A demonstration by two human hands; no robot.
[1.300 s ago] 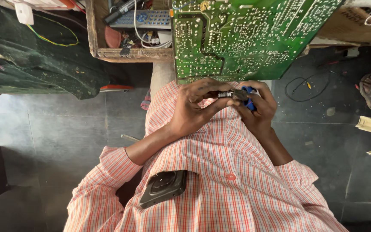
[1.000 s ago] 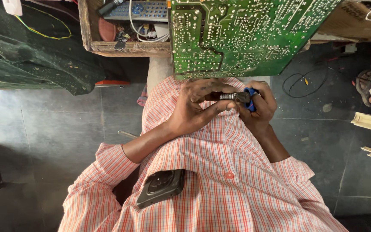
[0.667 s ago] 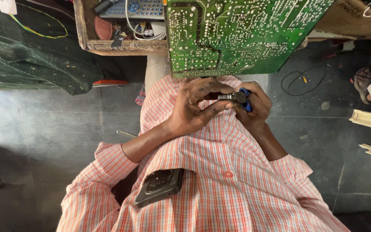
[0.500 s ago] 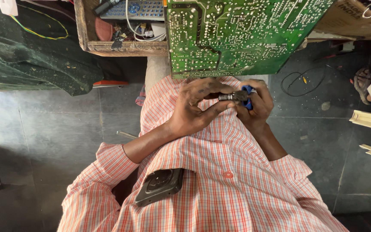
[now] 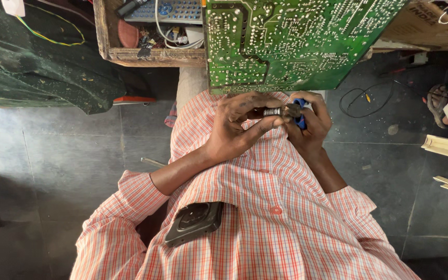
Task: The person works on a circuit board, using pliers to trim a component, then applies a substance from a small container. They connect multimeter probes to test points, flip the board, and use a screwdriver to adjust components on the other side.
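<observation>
Both hands meet just below the green circuit board [image 5: 291, 44]: the left hand [image 5: 237, 129] pinches a small dark cylindrical part [image 5: 276, 111], while the right hand [image 5: 312, 127] grips a blue-handled tool [image 5: 300, 114] against it. A wooden tray [image 5: 130, 54] of cables lies left of the board.

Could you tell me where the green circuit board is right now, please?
In the head view the green circuit board fills the top centre, just above the left hand and right hand, with the wooden tray of parts to its left.

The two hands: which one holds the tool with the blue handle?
The right hand holds it; the blue handle shows between its fingers. The left hand pinches a small dark part instead, just below the green circuit board.
</observation>
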